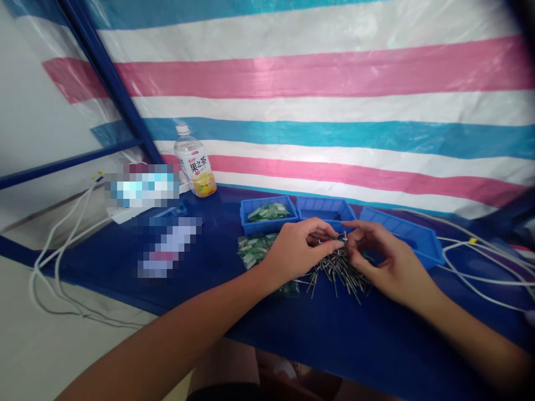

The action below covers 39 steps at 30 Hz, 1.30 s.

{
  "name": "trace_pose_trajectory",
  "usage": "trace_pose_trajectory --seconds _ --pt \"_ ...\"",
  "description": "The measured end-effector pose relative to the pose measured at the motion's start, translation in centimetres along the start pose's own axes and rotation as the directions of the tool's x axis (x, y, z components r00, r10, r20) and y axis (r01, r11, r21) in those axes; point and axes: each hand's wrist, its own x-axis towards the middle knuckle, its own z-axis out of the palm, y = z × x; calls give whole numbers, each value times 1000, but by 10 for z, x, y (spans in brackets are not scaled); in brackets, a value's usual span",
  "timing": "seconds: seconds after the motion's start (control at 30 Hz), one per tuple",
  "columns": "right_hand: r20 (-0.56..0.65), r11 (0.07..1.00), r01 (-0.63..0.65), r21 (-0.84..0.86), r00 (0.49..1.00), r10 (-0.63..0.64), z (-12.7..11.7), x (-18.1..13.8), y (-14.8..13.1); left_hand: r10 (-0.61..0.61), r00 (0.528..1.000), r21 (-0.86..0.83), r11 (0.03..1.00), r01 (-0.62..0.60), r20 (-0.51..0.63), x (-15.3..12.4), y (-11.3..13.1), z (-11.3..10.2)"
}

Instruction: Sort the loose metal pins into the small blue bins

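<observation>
My left hand (301,248) and my right hand (387,259) meet above a pile of thin metal rods (340,273) on the blue table. Between their fingertips is a small thin piece (345,236), partly hidden, with a pale metal end and a dark greenish part. My left thumb and fingers close on it. The right thumb and index finger curl round its other side; whether they grip it is hard to see. Left of the rods, partly behind my left wrist, lie green-and-white small packets (253,250).
Behind the hands stand blue bins: one with green packets (243,214), a middle one (326,207) and a right one (422,245). A drink bottle (196,167) is at the back left. White cables (480,250) run along the right; others (54,262) hang left.
</observation>
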Motion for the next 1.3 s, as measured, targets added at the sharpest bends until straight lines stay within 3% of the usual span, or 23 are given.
trace_pose_trajectory --seconds 0.33,0.57,0.8,1.1,1.3 --pt "-19 988 -44 -145 999 42 -3 1 -2 -34 990 168 986 11 136 -3 1 -1" --pt "-67 982 103 -160 991 -115 -2 1 0 43 994 169 984 -59 101 0 -4 0" --pt "32 973 182 -144 983 -180 -1 3 -2 74 997 30 997 -74 -5 2 -8 -1" --pt "-61 985 107 -138 991 -117 -3 2 -4 -20 999 -120 993 14 -45 2 -16 5" --pt "-103 992 9 -125 994 -22 -2 0 -1 -7 998 -38 999 5 -55 2 -14 4"
